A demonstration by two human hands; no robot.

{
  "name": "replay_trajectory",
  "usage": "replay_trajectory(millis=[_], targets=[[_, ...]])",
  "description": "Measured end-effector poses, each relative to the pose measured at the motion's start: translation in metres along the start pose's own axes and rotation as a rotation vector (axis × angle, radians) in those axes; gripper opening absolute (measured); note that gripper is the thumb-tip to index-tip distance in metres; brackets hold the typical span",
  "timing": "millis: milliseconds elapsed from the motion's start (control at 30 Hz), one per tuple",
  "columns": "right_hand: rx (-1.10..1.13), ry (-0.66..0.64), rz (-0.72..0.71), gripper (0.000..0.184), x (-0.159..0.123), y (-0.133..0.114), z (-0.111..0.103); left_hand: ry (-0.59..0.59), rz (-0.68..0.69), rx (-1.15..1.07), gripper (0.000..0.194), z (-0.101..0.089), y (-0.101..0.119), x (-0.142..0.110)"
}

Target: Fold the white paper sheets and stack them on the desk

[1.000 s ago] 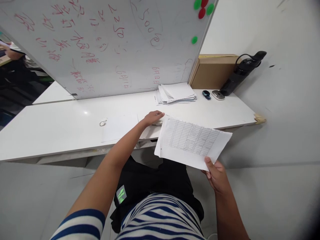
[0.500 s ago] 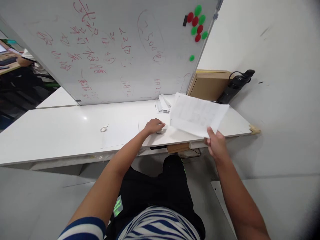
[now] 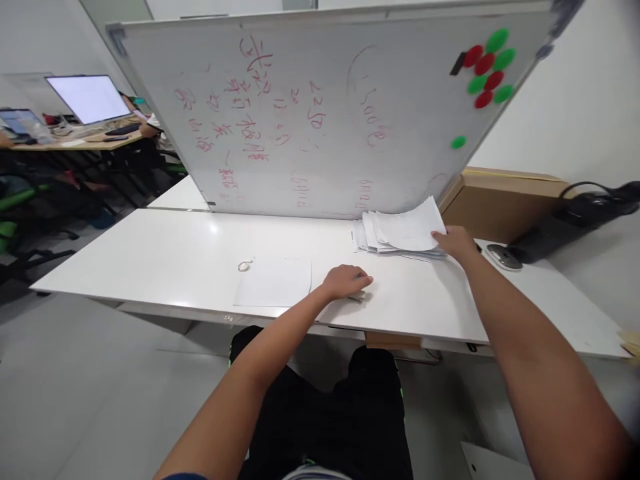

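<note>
My right hand (image 3: pixel 453 240) reaches forward and pinches the near edge of a white sheet of paper (image 3: pixel 413 223), which lies tilted on top of a paper stack (image 3: pixel 380 239) at the foot of the whiteboard. My left hand (image 3: pixel 347 281) rests knuckles up on the white table (image 3: pixel 150 253), near its front edge. Its fingers are curled over a small dark object (image 3: pixel 357 299) that is mostly hidden beneath them.
A whiteboard (image 3: pixel 320 113) with red writing and magnets leans at the table's back. A single sheet (image 3: pixel 274 291) and a small ring (image 3: pixel 244 266) lie left of my hand. A cardboard box (image 3: pixel 500 203), a mouse (image 3: pixel 504 257) and a black bottle (image 3: pixel 575 220) sit right.
My right hand has carried the sheet from in front of my lap up and forward onto the stack. My left hand has stayed put, and my view has tilted up.
</note>
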State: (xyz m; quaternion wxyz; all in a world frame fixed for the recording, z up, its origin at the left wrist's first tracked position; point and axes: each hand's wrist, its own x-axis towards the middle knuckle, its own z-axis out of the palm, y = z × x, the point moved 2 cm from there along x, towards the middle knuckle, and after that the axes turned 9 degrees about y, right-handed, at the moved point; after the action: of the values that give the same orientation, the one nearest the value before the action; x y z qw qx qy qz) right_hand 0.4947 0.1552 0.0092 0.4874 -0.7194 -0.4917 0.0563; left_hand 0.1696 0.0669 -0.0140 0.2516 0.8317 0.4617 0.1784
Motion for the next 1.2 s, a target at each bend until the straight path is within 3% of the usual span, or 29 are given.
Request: replay_trajectory(millis=[100,167,300,367,433,467,600,700,767,867,933,1000,1067,1133,1200], targets=[[-0.26,-0.118,0.076,0.023,0.014,0.006,0.017,-0.002,0.009,-0.007,0.053,0.002,-0.002,0.002],[-0.365,-0.146,0.08,0.034,0.015,0.007,0.03,-0.011,0.027,-0.008,0.054,0.003,-0.001,0.003],[-0.304,0.087,0.062,0.081,-0.012,0.003,0.047,-0.025,0.059,0.007,0.057,0.006,0.001,0.006],[-0.229,0.197,0.04,0.092,-0.046,0.0,0.048,-0.019,0.053,0.006,0.058,0.006,0.0,0.007],[-0.161,0.195,-0.073,0.085,-0.094,-0.006,0.043,-0.028,0.041,-0.011,0.058,0.005,-0.001,0.007],[-0.123,0.144,-0.103,0.079,-0.122,-0.008,0.038,-0.039,0.024,-0.031,0.058,0.005,-0.002,0.007],[0.075,-0.29,-0.068,0.059,-0.228,-0.024,0.022,-0.022,-0.137,-0.256,0.055,0.005,-0.009,0.008],[0.036,-0.254,-0.202,0.063,-0.268,-0.041,0.018,0.157,-0.203,-0.486,0.05,0.002,-0.01,0.009],[-0.092,-0.173,-0.273,0.068,-0.276,-0.047,0.022,0.388,-0.201,-0.56,0.045,-0.01,-0.008,0.001],[-0.215,-0.112,-0.27,0.072,-0.276,-0.047,0.028,0.744,-0.237,-0.522,0.044,-0.045,-0.014,-0.038],[-0.213,-0.105,-0.284,0.074,-0.277,-0.046,0.029,0.818,-0.266,-0.428,0.047,-0.068,-0.024,-0.077],[-0.202,-0.108,-0.335,0.073,-0.279,-0.045,0.029,0.761,-0.274,-0.234,0.046,-0.084,-0.039,-0.117],[-0.203,-0.11,-0.39,0.07,-0.282,-0.044,0.028,0.564,-0.252,0.041,0.054,-0.086,-0.055,-0.152],[-0.198,-0.105,-0.413,0.068,-0.284,-0.044,0.028,0.307,-0.242,0.271,0.077,-0.076,-0.072,-0.176],[-0.175,-0.088,-0.405,0.067,-0.282,-0.043,0.029,0.149,-0.246,0.408,0.083,-0.06,-0.084,-0.193]])
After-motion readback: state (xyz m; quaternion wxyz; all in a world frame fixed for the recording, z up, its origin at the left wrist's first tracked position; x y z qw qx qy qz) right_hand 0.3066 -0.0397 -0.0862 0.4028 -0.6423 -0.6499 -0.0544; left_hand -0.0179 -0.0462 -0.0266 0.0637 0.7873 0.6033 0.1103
